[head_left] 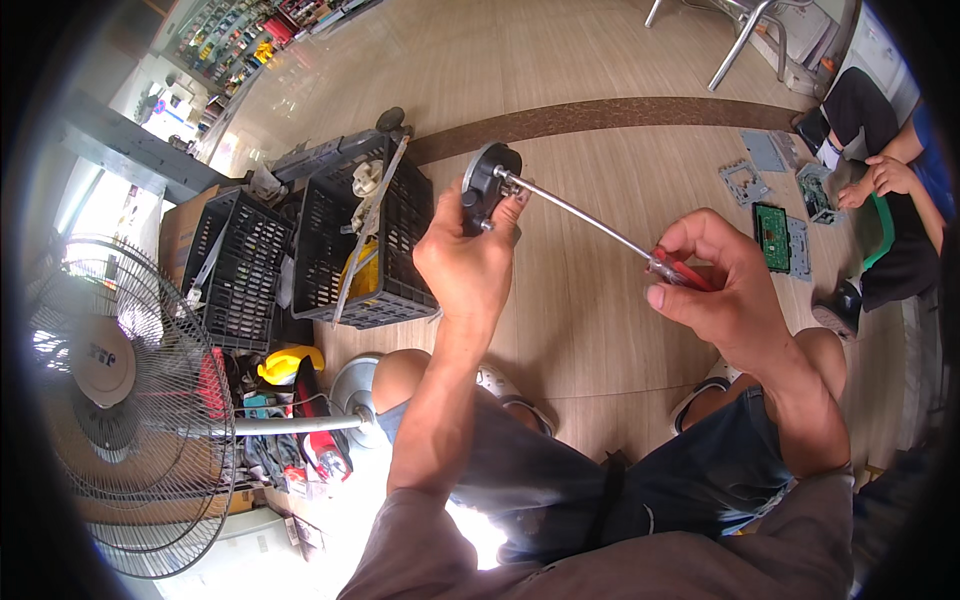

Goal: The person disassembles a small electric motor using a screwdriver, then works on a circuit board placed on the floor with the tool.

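Note:
My left hand (465, 250) is raised in front of me, its fingers closed round a small black round-ended part with a metal rim (490, 180). What this part is, I cannot make out. In my right hand (735, 285) is a screwdriver (590, 218) with a clear and red handle, pinched between thumb and fingers. Its long metal shaft slants up to the left, and the tip meets the black part near my left fingertips. The exact contact point is too small to see.
Black plastic crates (350, 240) stand left, beside a standing fan (110, 370) and piled tools (290, 420). Right, another person's hands (880, 180) are near an opened device (818, 193); a green circuit board (772, 238) and metal plates lie on the floor. A metal-legged chair (740, 45) stands far right.

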A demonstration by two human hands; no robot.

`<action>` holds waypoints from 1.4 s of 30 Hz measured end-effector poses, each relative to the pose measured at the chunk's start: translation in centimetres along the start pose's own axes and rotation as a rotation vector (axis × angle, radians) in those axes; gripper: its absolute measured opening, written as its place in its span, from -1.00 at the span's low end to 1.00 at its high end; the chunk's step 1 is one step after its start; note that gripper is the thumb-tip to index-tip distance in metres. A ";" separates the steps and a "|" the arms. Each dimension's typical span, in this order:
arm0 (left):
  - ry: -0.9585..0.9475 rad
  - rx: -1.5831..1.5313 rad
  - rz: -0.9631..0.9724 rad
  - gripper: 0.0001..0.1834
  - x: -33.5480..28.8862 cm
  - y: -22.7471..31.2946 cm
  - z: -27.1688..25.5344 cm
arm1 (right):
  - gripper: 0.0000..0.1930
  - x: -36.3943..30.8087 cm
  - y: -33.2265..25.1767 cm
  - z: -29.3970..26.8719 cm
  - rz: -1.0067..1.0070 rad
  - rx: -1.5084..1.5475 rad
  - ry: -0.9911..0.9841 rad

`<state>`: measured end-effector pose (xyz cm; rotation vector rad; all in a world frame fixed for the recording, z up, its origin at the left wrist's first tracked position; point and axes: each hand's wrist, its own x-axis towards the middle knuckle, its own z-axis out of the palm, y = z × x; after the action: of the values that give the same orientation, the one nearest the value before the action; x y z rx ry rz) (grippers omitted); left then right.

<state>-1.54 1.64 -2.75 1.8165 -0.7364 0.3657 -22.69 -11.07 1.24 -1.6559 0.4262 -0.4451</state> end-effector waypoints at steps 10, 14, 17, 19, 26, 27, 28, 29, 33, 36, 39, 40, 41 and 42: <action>0.004 0.027 0.037 -0.57 0.0 -0.4 -0.3 | -0.77 0.4 -0.7 -0.9 0.260 0.242 -0.096; -0.059 0.045 -0.030 -0.57 0.0 0.5 -0.5 | -0.70 0.4 -0.4 -0.4 0.242 0.210 -0.070; -0.066 0.027 -0.048 -0.58 0.0 0.6 -0.5 | -0.76 0.3 -0.6 -0.1 0.200 0.159 -0.041; -0.062 0.026 -0.042 -0.58 -0.1 0.7 -0.5 | -0.76 0.3 0.0 0.0 0.080 0.096 -0.009; -0.072 0.035 -0.029 -0.58 -0.1 0.5 -0.3 | -0.76 0.3 -0.1 -0.5 0.135 0.137 -0.008; -0.073 0.036 -0.029 -0.58 -0.1 0.6 -0.3 | -0.76 0.4 -0.1 -0.6 0.167 0.128 -0.017; -0.072 0.021 -0.043 -0.58 -0.1 0.7 -0.3 | -0.75 0.4 -0.2 -0.7 0.198 0.118 -0.024; -0.072 0.005 -0.057 -0.58 -0.2 0.7 -0.2 | -0.75 0.4 -0.2 -0.6 0.199 0.118 -0.022; -0.046 0.002 0.023 -0.56 -0.2 -0.2 -0.1 | -0.69 0.3 -0.4 -0.5 0.249 0.168 -0.078; -0.064 -0.010 0.001 -0.57 -0.2 0.0 0.0 | -0.67 0.3 -0.6 -0.4 0.274 0.181 -0.089; -0.056 0.023 0.037 -0.57 -0.2 -0.1 0.0 | -0.70 0.3 -0.8 -0.4 0.272 0.141 -0.083; -0.054 0.019 0.032 -0.58 -0.2 0.0 -0.1 | -0.72 0.3 -0.8 -0.4 0.274 0.121 -0.083; -0.052 0.015 0.026 -0.58 -0.2 0.1 -0.1 | -0.72 0.2 -0.7 -0.3 0.275 0.121 -0.083; -0.052 0.016 0.026 -0.58 -0.2 0.1 -0.1 | -0.74 0.2 -0.3 -0.1 0.178 0.068 -0.067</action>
<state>-1.72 1.75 -2.80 1.8384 -0.7961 0.3431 -22.56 -11.18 1.60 -1.5476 0.4982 -0.2679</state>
